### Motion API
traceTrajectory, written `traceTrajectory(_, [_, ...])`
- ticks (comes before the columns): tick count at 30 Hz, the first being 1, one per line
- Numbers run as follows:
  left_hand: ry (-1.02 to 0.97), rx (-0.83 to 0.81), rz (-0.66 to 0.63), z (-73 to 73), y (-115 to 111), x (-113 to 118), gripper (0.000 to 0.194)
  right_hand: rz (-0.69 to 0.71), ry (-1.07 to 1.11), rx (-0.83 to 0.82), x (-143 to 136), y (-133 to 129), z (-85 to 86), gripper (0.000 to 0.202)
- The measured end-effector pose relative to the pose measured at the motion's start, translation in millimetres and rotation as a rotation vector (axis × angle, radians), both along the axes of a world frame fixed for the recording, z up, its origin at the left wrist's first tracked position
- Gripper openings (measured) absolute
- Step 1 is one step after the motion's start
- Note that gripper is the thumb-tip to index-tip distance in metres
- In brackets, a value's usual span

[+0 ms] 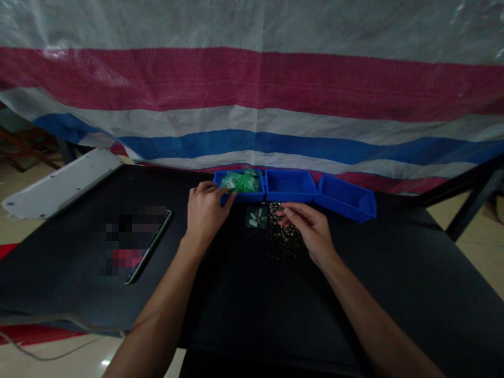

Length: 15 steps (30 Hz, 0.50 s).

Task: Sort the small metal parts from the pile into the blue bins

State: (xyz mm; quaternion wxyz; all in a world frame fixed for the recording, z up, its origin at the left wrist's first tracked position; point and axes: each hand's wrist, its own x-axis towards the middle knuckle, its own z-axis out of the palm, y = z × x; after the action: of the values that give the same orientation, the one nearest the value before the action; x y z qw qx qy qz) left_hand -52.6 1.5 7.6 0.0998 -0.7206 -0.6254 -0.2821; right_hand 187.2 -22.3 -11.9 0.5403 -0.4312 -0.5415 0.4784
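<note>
My left hand (pixel 208 207) is at the left blue bin (pixel 244 197), its fingers apart over the bin's front left corner. Inside that bin lies a heap of green and clear small plastic bags (pixel 241 181). My right hand (pixel 309 226) hovers at a pile of small metal screws (pixel 286 237), thumb and fingertips drawn together. Whatever sits between those fingertips is too small to make out. Between the hands, a small clear bag (pixel 255 217) with pale, slim pieces rests flat on the black table (pixel 252 299).
A middle blue bin (pixel 290 185) and a right blue bin (pixel 346 197) stand beside the left one, the right one angled. A phone (pixel 151 249) lies at the left, partly blurred out. Behind hangs a striped plastic sheet (pixel 252 84). A white panel (pixel 65 184) sits at the far left edge.
</note>
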Motion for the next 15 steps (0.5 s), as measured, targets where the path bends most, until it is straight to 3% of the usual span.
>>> traceTrajectory(3, [-0.024,0.096,-0.066,1.3,-1.4,1.3,0.024,0.005,0.001,0.002,0.3,-0.1,-0.6,0.017])
traceTrajectory(5, [-0.061,0.123,-0.205,3.2,-2.9,2.6,0.021,0.011,-0.002,0.005,0.7,0.0,-1.1,0.017])
traceTrajectory(8, [-0.075,-0.018,-0.543,5.2,-6.6,7.6,0.019,0.016,-0.01,0.004,1.3,-0.1,-1.3,0.017])
traceTrajectory(10, [-0.056,-0.173,-0.693,4.0,-9.1,11.8,0.026,0.013,-0.013,0.005,1.5,-0.2,-1.0,0.017])
traceTrajectory(15, [-0.017,-0.357,-0.703,-6.7,-10.4,17.8,0.045,0.007,-0.017,0.005,1.2,0.1,0.2,0.017])
